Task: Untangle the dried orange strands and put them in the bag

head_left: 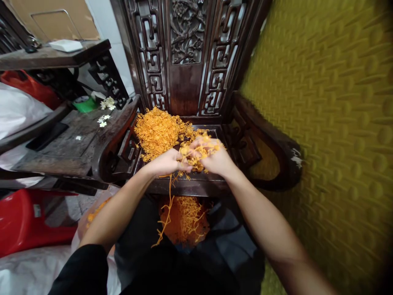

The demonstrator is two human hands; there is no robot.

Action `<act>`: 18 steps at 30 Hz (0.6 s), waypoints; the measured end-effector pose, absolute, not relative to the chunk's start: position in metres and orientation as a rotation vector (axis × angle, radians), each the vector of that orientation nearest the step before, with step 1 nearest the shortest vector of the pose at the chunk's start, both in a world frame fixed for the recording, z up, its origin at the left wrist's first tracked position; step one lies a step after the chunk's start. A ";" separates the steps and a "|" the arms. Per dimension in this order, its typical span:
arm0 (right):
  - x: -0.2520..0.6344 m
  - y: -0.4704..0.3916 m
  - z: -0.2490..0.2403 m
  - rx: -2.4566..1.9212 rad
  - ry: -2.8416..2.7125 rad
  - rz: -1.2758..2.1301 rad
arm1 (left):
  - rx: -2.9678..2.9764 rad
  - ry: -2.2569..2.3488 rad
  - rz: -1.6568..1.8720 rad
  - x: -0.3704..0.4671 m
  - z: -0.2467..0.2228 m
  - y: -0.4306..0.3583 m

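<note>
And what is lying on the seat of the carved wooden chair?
On the seat lies a heap of small orange pieces, with more around the left hand and right hand. The seat surface these cover cannot be seen.

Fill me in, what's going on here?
A person's left hand and right hand are close together over a wooden chair, holding a clump of orange strands between them; exactly how each finger grips is hard to tell. A larger orange pile sits on the seat beyond the left hand. A long strand hangs below that hand, in front of the seat, and more orange strands show lower down, between the person's legs.
</note>
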State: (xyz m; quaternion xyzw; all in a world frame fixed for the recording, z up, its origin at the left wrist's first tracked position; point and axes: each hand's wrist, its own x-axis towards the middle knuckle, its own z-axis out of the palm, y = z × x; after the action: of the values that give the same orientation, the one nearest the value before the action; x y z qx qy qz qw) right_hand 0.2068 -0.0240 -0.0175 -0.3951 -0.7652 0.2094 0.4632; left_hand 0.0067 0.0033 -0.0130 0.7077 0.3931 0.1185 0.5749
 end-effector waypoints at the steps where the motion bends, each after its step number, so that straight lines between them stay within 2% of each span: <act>1: 0.207 -0.024 -0.018 -1.015 -1.780 0.458 | 1.643 0.939 0.266 0.007 -0.011 0.003; 6: 0.224 -0.005 -0.026 -1.162 -1.509 0.276 | 1.635 0.908 0.278 0.009 -0.001 -0.002; 9: 0.256 0.017 -0.037 -1.320 -1.153 0.155 | 1.589 0.833 0.248 0.005 -0.001 -0.004; 11: 0.277 0.025 -0.043 -1.351 -0.935 0.207 | 1.531 0.845 0.329 0.001 -0.006 -0.003; 15: 0.284 0.016 -0.045 -1.305 -0.892 0.518 | 1.286 0.815 0.629 -0.004 -0.020 0.006; 18: 0.268 0.001 -0.034 -1.198 -0.943 0.489 | 1.142 0.780 0.802 -0.002 -0.025 0.010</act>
State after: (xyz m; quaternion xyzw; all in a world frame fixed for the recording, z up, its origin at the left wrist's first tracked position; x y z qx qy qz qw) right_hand 0.2683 0.0009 -0.0344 -0.5370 -0.4226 0.2192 0.6964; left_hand -0.0023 0.0105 -0.0251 0.5120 0.3498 0.3597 0.6972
